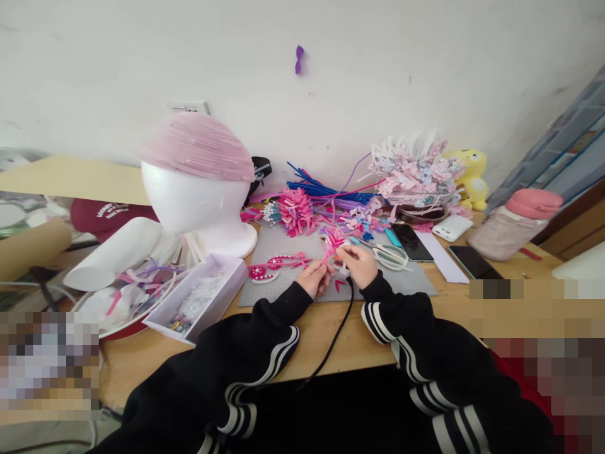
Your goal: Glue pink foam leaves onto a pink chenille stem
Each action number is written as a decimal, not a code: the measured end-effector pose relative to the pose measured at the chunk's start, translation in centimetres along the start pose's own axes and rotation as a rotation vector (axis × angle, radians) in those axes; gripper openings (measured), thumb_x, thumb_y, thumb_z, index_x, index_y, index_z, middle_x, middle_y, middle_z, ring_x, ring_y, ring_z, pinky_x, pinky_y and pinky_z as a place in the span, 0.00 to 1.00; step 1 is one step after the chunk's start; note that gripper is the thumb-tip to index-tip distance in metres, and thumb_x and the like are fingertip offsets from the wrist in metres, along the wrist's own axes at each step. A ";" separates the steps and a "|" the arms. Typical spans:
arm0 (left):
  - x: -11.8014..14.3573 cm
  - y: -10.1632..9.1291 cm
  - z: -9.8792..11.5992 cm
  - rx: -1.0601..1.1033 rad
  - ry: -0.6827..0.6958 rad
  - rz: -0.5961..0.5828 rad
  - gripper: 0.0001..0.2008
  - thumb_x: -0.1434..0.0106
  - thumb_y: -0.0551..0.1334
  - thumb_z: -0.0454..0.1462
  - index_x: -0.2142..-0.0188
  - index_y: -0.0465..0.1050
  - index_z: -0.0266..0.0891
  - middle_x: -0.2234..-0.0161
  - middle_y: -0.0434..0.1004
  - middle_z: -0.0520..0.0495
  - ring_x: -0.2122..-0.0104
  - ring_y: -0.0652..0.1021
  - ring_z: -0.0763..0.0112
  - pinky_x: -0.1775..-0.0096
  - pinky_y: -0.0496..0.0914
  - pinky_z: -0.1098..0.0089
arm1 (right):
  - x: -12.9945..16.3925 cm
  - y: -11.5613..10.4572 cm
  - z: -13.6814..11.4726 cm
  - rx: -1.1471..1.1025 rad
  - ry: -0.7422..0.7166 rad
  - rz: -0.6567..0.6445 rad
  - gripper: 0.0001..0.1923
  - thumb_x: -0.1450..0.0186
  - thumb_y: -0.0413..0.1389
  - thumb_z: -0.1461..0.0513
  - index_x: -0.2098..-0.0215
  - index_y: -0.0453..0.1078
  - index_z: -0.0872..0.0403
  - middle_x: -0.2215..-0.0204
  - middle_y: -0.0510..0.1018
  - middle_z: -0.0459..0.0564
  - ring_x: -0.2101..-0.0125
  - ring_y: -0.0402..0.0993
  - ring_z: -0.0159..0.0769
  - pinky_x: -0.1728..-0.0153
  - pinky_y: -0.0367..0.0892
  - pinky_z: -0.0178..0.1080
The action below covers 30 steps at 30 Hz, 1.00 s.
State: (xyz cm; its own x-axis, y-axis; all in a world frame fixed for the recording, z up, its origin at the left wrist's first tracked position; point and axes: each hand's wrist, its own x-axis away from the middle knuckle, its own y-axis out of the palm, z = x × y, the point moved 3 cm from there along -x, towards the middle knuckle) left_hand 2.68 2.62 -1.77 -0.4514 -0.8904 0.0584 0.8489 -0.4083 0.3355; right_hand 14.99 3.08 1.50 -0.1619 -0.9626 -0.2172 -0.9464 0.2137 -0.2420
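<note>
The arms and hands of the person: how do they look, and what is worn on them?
Both arms wear black sleeves with white stripes. The left sleeve and right sleeve end in plain black cuffs. The left hand and right hand are bare.

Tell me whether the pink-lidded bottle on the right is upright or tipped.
Tipped. The bottle lies on its side on the desk, its pink lid pointing right.

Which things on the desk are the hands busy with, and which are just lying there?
In use:
- left hand and right hand, both pinching the pink pipe-cleaner piece
- grey cutting mat beneath them
- black cable running up to the right hand

Lying about:
- white scissors
- foam head with pink cap
- two phones
- pink-lidded bottle
- yellow plush toy
</note>
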 end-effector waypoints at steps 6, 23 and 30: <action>-0.3 0.0 -0.4 0.033 -0.010 -0.040 0.17 0.52 0.59 0.49 0.74 0.61 0.36 0.89 0.60 0.59 0.93 0.56 0.85 0.90 0.49 0.80 | 0.0 0.1 0.1 0.005 0.004 -0.008 0.12 0.49 0.54 0.54 0.77 0.68 0.56 0.83 0.71 0.46 0.82 0.64 0.29 0.79 0.61 0.33; 0.1 -1.6 1.3 0.160 -0.014 0.295 0.12 0.44 0.54 0.45 0.74 0.57 0.38 0.88 0.55 0.61 0.93 0.53 0.86 0.90 0.46 0.83 | 0.9 1.5 0.6 0.905 -0.632 -0.341 0.09 0.47 0.56 0.56 0.69 0.73 0.49 0.59 0.70 0.51 0.55 0.57 0.44 0.60 0.47 0.46; 0.1 -1.5 1.2 0.151 -0.039 0.292 0.14 0.45 0.55 0.45 0.77 0.57 0.38 0.88 0.54 0.60 0.93 0.53 0.86 0.89 0.45 0.82 | 0.8 1.8 0.5 0.776 -0.581 -0.282 0.04 0.47 0.55 0.60 0.75 0.72 0.51 0.65 0.74 0.48 0.58 0.61 0.41 0.61 0.47 0.44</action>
State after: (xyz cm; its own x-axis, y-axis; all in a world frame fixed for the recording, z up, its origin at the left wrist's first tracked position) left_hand 1.00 3.43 -1.12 -0.2080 -0.9559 0.2074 0.8948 -0.1002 0.4351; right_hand 13.34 2.77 0.43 0.3965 -0.8090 -0.4339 -0.4523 0.2392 -0.8592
